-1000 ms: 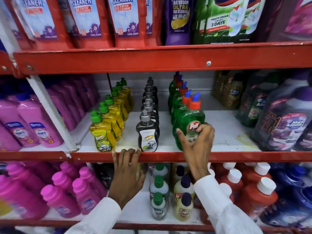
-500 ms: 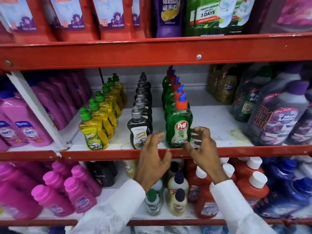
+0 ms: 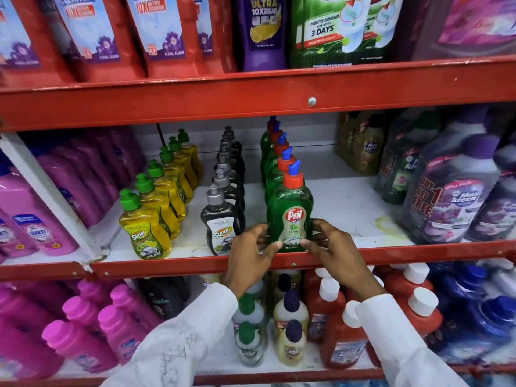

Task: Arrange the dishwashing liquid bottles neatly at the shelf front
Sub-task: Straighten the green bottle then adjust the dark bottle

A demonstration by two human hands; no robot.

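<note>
Green bottle (image 3: pixel 290 216), red cap with blue spout, "Pril" label facing out, is standing upright at the front lip of the middle shelf (image 3: pixel 349 205), heading a single-file row of like bottles (image 3: pixel 275 160) running back toward 12 o'clock. Left hand (image 3: pixel 250 254) is pressing its fingers against the bottle's lower left side; right hand (image 3: pixel 333 254) is doing the same from the 3 o'clock side. Both hands are closing on the bottle base, thumbs lying across the front by the label. At 9 o'clock, just beside, a black bottle (image 3: pixel 222 222) is fronting its own row. Farther at 9 o'clock, a yellow bottle (image 3: pixel 143 230) with green cap is fronting a third row. White sleeves (image 3: pixel 181 339) are covering both forearms. Red shelf edge (image 3: pixel 167 268) is running below the hands.
</note>
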